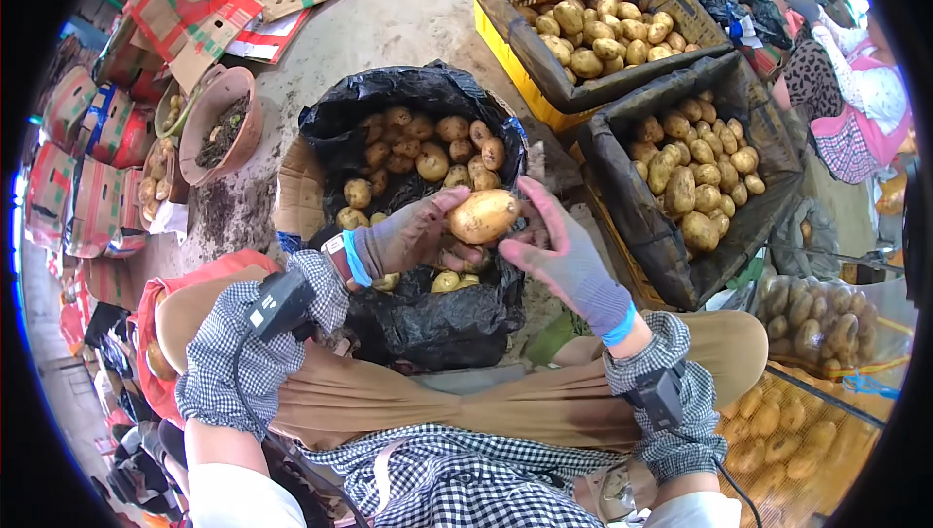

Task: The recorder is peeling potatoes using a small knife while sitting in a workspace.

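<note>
My left hand [408, 236], in a dirty purple-grey work glove, has its fingers around a large potato [484, 216]. Close to the potato's right side is my right hand [565, 254], gloved alike, with thumb and fingers spread. Both hands are above a round container lined with black plastic [444, 327]. Potatoes [432, 162] of mixed sizes lie inside it, some marked with soil. The hands hide part of the container's contents. Checked sleeve covers and strapped-on black devices are on both forearms.
Two plastic-lined crates of potatoes, one yellow [503, 54] and one nearer [773, 163], stand at the right. Bagged potatoes [816, 327] lie beyond my right knee. A pink basin with soil [244, 145] and cardboard boxes [102, 192] are at the left. A co-worker [849, 105] sits at the far right.
</note>
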### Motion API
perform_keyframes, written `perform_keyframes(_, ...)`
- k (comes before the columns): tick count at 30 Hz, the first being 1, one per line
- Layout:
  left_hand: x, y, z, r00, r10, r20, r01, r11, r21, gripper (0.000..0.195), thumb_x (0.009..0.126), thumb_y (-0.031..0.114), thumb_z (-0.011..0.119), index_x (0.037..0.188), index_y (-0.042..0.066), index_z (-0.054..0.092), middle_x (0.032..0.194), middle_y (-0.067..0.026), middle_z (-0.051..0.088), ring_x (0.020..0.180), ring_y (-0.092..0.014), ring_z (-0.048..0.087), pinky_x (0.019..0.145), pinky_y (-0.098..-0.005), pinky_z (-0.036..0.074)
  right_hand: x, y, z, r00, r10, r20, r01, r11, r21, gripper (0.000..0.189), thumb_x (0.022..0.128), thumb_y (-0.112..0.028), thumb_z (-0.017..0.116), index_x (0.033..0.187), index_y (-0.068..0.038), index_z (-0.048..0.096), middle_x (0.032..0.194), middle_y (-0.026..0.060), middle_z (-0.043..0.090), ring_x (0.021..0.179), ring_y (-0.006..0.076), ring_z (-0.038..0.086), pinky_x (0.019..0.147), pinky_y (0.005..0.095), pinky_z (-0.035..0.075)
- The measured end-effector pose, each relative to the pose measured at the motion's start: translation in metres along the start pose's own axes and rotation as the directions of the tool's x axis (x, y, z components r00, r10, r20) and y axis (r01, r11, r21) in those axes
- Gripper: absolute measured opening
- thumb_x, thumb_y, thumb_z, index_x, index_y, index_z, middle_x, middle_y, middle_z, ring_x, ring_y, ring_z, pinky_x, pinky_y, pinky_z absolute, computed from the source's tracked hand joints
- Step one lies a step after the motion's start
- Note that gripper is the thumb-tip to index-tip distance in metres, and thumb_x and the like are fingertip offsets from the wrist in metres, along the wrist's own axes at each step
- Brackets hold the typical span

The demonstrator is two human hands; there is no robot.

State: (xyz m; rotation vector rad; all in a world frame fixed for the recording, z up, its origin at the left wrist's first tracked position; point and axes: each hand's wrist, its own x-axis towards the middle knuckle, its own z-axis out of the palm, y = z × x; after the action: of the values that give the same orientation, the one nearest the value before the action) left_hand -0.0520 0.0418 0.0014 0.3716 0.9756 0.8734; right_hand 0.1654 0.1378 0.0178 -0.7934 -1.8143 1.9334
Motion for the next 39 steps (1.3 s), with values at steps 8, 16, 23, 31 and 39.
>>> perform_keyframes(8,-0.009,0.002,0.024,0.985,-0.048,0.164,0.044,0.999,0.028,0.063,0.094,0.061,0.036,0.122,0.008,0.055,0.096,-0.0075,0.066,0.074,-0.017,0.066,0.053,-0.0270,0.055,-0.004,-0.013,0.008,0.965,0.221,0.142,-0.260,0.887,0.381,0.063,0.079,-0.017,0.077,0.131,-0.003,0.045,0.114,0.0059,0.057,0.091,0.0086,0.058,0.073,0.0217,0.051)
perform_keyframes(16,0.036,-0.023,-0.070,0.982,0.081,-0.171,0.162,0.108,0.981,0.046,0.083,0.035,0.062,0.118,0.006,0.059,0.106,-0.0160,0.065,0.101,-0.031,0.062,0.090,-0.0406,0.047,-0.005,-0.026,-0.094,0.965,0.184,-0.186,0.141,0.232,0.963,0.051,0.093,-0.036,0.057,0.128,0.000,0.047,0.114,0.0162,0.058,0.085,0.0198,0.058,0.071,0.0308,0.050)
perform_keyframes(23,0.113,-0.099,-0.071,0.995,-0.022,0.101,-0.102,-0.389,0.916,0.069,0.065,0.035,0.074,0.126,0.011,0.054,0.118,-0.0129,0.059,0.111,-0.031,0.054,0.103,-0.0437,0.035,0.002,-0.036,-0.071,0.926,0.329,-0.186,0.054,0.370,0.927,0.051,0.093,-0.035,0.057,0.129,-0.001,0.048,0.112,0.0109,0.060,0.078,0.0144,0.054,0.064,0.0255,0.047)
perform_keyframes(31,0.141,-0.101,-0.070,0.996,-0.066,0.060,-0.072,-0.191,0.979,0.056,0.066,0.028,0.071,0.115,0.005,0.058,0.098,-0.0194,0.062,0.101,-0.032,0.059,0.099,-0.0412,0.039,0.000,-0.037,-0.069,0.863,0.376,-0.338,0.015,0.649,0.761,0.043,0.096,-0.021,0.052,0.135,-0.005,0.045,0.107,0.0056,0.060,0.072,0.0101,0.053,0.059,0.0229,0.046)
perform_keyframes(39,0.036,-0.027,-0.066,0.999,-0.036,-0.011,0.036,0.999,0.013,0.062,0.078,0.020,0.063,0.135,0.009,0.043,0.115,-0.0086,0.060,0.105,-0.024,0.059,0.092,-0.0402,0.048,-0.002,-0.054,-0.018,0.907,0.186,-0.377,-0.005,0.901,0.433,0.052,0.097,-0.015,0.046,0.144,-0.001,0.028,0.101,0.0123,0.062,0.070,0.0114,0.059,0.061,0.0222,0.051)
